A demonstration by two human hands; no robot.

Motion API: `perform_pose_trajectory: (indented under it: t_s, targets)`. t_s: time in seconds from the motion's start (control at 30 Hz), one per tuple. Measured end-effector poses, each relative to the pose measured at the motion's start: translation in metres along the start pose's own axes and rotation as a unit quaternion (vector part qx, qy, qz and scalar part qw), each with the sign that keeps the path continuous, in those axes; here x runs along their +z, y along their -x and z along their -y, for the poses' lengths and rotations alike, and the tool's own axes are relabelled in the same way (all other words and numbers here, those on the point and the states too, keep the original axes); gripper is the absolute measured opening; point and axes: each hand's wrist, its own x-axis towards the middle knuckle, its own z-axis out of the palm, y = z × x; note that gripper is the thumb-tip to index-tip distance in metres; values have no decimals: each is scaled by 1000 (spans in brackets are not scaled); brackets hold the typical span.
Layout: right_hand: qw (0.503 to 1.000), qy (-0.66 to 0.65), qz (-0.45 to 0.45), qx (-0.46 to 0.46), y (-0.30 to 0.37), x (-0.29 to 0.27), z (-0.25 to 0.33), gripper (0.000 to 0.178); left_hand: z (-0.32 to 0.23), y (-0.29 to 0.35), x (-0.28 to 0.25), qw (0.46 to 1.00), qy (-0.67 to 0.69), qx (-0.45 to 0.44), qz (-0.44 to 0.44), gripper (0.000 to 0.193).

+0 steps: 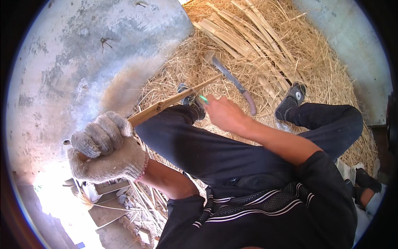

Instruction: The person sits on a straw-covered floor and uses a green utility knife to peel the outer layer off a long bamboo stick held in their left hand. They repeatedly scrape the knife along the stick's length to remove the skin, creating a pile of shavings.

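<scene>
My left hand [108, 149], in a grey knitted glove, is closed around the lower end of a split bamboo strip [163, 104]. The strip slants up and away to the right, passing over my left leg and shoe. On the right, my bare right hand [226, 113] is closed beside the strip's far half. A small bright green piece [203, 99] pokes out of its fingers, like the end of a handle; the rest is hidden in the fist. Beyond that hand lies a machete [232, 79] with a dark blade and a brown handle, resting on the shavings.
Several split bamboo strips [248, 39] lie in a pile at the back, on a thick bed of shavings [327, 70]. A grey wall [83, 54] rises on the left. Scraps and thin sticks [141, 207] lie at lower left. Another person's foot [367, 181] shows at lower right.
</scene>
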Motion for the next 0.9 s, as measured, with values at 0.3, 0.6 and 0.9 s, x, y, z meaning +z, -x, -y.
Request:
perform_pose_trajectory:
  t_s: [0.3,0.6,0.9]
  targets:
    - [999,16,10,-39,13,-19,35,29,-5,0,-7,994,55,-49,84,31]
    - [992,99,57,-45,-3,14,-5,28,-6,-2,-20,998,62,-18,26,34]
    - [998,-19,52,-33,21,-33,56,29,-5,1,0,998,30,-29,53,30]
